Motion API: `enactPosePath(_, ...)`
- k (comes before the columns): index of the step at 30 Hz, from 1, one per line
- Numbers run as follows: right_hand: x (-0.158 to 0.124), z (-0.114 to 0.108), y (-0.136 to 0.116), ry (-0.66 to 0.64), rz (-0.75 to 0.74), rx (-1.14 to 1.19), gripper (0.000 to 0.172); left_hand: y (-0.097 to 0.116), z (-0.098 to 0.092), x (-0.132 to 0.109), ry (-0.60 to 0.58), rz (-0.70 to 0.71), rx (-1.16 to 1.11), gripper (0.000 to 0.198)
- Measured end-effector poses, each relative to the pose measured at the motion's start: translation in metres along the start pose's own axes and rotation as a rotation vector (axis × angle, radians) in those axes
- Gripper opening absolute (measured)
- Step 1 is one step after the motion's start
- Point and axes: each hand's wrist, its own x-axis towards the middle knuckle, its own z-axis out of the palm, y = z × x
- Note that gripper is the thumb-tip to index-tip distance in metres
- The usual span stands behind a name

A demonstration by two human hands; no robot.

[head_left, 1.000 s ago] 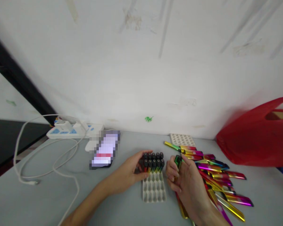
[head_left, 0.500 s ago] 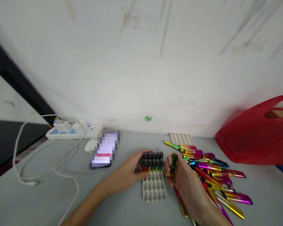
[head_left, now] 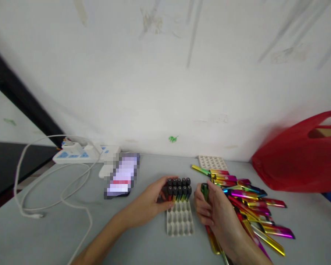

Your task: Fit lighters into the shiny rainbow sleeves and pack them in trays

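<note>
A pale moulded tray with rows of hollows lies in front of me. In its far part two rows of slim shiny sticks with black ends stand upright. My left hand is closed about the left side of these rows, thumb at the front and fingers behind; what the hidden fingers touch cannot be seen. Just right of the tray, my right hand is wrapped round a green shiny stick with a black end, held upright. Its lower part is hidden by the fingers.
Many shiny multicoloured sticks lie loosely piled to the right. Behind them is a second pale tray by the wall. A red bag stands far right. To the left are a phone, a power strip and a loose white cable.
My right hand has turned and shifted slightly right, so the stick in it is now more upright and its green side shows. My left hand and the tray look unmoved.
</note>
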Motion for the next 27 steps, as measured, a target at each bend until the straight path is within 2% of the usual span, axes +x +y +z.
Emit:
enactPosePath(5,-0.003,0.0,-0.002,-0.1,0.008,0.078,0.059,0.0,0.0,0.0,-0.006,-0.001,-0.026,0.067)
enactPosePath(8,-0.004,0.001,-0.002,-0.117,-0.002,0.08,0.058,0.001,0.0,0.0,-0.008,0.003,-0.03,0.066)
enactPosePath(15,-0.002,0.0,0.002,-0.026,0.0,-0.004,0.058,0.0,0.0,0.0,-0.002,-0.017,-0.01,0.069)
enactPosePath(21,-0.001,-0.001,0.009,0.082,-0.026,-0.024,0.05,0.001,0.0,0.0,0.001,0.005,-0.005,0.066)
enactPosePath(27,0.001,-0.002,0.006,0.021,0.025,0.033,0.057,0.001,0.001,0.0,0.005,-0.005,-0.027,0.068)
